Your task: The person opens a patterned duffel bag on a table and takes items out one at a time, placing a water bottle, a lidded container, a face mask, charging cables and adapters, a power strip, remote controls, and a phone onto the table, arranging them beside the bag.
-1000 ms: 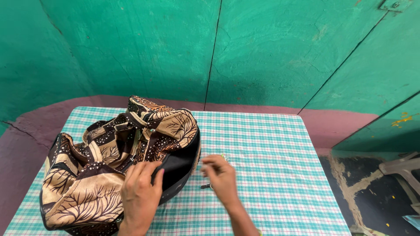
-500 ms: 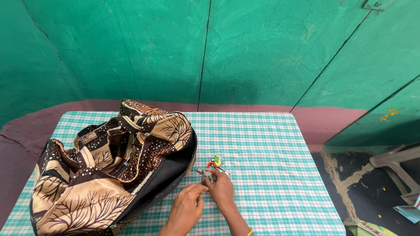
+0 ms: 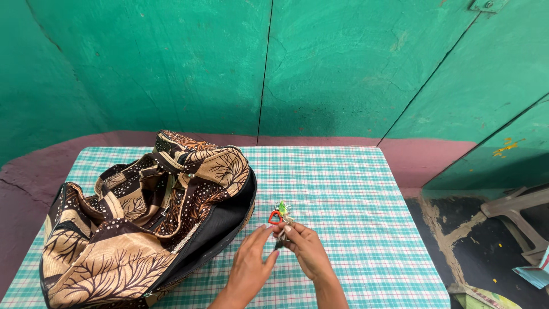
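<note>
A single head-worn camera looks forward and steeply down from above the near edge of a table covered in green-and-white checked cloth (image 3: pixel 354 189). It faces a green painted wall (image 3: pixel 229 63) behind the far edge, close enough that the table fills the lower frame (its near corners are cut off). The left hand (image 3: pixel 249 266) and right hand (image 3: pixel 306 246) enter from the bottom centre. A strip of dark floor (image 3: pixel 457 229) shows at right.

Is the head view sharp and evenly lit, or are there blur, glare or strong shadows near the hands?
Head view: soft, even light, no glare; the keyring bunch, left hand and right hand look sharp; only a faint shadow lies under the patterned bag on the checked tablecloth.
</note>
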